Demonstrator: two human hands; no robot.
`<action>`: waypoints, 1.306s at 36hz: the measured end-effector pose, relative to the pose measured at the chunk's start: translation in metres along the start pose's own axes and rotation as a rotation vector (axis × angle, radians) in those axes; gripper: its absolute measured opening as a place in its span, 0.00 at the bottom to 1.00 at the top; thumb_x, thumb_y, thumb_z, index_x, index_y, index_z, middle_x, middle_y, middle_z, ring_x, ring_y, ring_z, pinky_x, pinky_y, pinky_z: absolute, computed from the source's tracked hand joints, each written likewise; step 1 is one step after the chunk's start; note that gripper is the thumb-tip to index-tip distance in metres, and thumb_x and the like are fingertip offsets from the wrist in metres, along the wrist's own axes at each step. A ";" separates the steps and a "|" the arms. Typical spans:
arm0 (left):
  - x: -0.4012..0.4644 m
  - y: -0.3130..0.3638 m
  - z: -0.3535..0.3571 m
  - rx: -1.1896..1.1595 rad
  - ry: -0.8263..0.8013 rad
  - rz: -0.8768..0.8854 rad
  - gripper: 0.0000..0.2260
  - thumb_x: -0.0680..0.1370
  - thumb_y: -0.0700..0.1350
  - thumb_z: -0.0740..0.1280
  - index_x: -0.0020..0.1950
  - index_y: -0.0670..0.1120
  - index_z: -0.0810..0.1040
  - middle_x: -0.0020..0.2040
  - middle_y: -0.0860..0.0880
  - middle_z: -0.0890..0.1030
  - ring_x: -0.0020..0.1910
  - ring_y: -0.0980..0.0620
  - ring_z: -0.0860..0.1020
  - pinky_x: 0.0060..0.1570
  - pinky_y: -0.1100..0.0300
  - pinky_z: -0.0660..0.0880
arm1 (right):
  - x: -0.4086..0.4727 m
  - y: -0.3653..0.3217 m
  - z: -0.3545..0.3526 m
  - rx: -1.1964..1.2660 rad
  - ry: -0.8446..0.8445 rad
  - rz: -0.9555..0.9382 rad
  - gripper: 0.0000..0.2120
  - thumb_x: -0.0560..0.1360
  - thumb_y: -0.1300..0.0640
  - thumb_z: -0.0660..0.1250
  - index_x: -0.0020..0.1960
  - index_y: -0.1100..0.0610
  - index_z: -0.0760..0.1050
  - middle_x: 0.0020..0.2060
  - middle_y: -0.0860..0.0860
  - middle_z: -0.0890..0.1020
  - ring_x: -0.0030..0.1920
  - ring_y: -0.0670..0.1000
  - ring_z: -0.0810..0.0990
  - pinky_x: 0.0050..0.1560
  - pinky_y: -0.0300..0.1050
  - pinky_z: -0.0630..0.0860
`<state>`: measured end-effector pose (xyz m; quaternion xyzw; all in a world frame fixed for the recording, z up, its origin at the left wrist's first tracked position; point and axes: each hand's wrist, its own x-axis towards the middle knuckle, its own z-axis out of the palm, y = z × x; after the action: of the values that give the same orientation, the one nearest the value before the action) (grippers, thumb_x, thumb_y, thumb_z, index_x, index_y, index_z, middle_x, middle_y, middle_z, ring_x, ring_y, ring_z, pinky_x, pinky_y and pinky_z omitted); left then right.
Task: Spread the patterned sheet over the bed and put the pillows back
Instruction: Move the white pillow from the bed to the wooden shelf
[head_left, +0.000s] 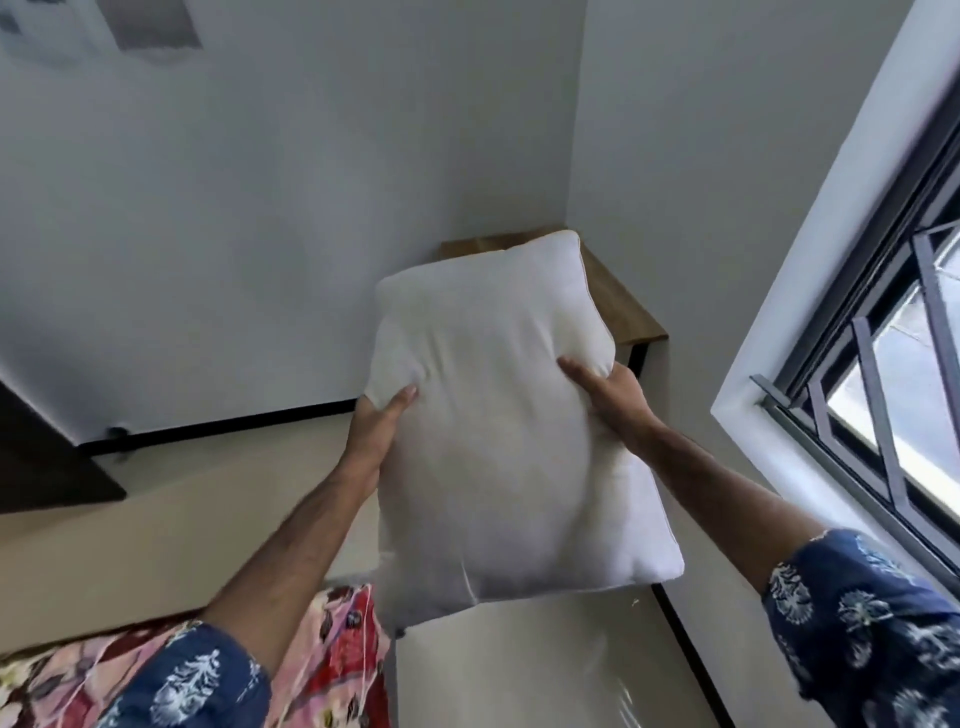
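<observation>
Blue sleeves with white leaf prints sit closest, 1 on each arm: the left sleeve (192, 675) low on the left, the right sleeve (872, 623) low on the right. Both arms reach out to a big white pillow (504, 415) held up in the air.

Left hand (376, 421) grips the pillow's left edge. Its thumb presses into the front and the other fingers are hidden behind the cloth. Right hand (613, 384) grips the right edge the same way, thumb dug into the soft front, the rest of the fingers out of sight.

Behind the pillow stands a small wooden table (623, 306) in the corner of 2 white walls (234, 234), and the pillow hides most of its top. Low on the left lies the patterned sheet (332, 654), pink and red with flowers, on the bed. Pale floor (519, 670) shows under the pillow. On the right is a window (893, 364) with dark bars. A dark piece of furniture (47, 457) sticks in from the left edge.
</observation>
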<state>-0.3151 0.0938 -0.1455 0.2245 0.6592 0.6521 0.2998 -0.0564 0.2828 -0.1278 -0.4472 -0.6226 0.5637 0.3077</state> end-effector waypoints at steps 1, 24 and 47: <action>0.017 0.002 0.006 0.006 -0.013 0.004 0.23 0.72 0.52 0.77 0.65 0.47 0.80 0.57 0.48 0.86 0.56 0.48 0.84 0.62 0.46 0.79 | 0.017 -0.001 0.000 0.004 0.012 0.002 0.33 0.59 0.29 0.79 0.56 0.48 0.84 0.48 0.45 0.88 0.49 0.48 0.87 0.58 0.53 0.82; 0.356 0.023 0.217 0.018 -0.078 0.042 0.16 0.80 0.46 0.71 0.67 0.46 0.78 0.58 0.52 0.85 0.53 0.59 0.84 0.47 0.70 0.79 | 0.432 -0.041 -0.068 -0.042 0.107 -0.029 0.35 0.63 0.33 0.79 0.63 0.51 0.80 0.53 0.46 0.87 0.54 0.48 0.85 0.58 0.48 0.81; 0.620 -0.042 0.319 0.162 -0.265 -0.160 0.41 0.64 0.64 0.80 0.73 0.53 0.71 0.65 0.55 0.81 0.64 0.53 0.80 0.65 0.52 0.76 | 0.701 -0.020 -0.071 -0.414 0.181 0.134 0.27 0.78 0.44 0.69 0.69 0.59 0.69 0.63 0.57 0.79 0.62 0.59 0.78 0.61 0.50 0.75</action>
<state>-0.5379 0.7486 -0.2413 0.2788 0.6799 0.5356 0.4160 -0.2857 0.9477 -0.1805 -0.5898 -0.6636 0.4007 0.2260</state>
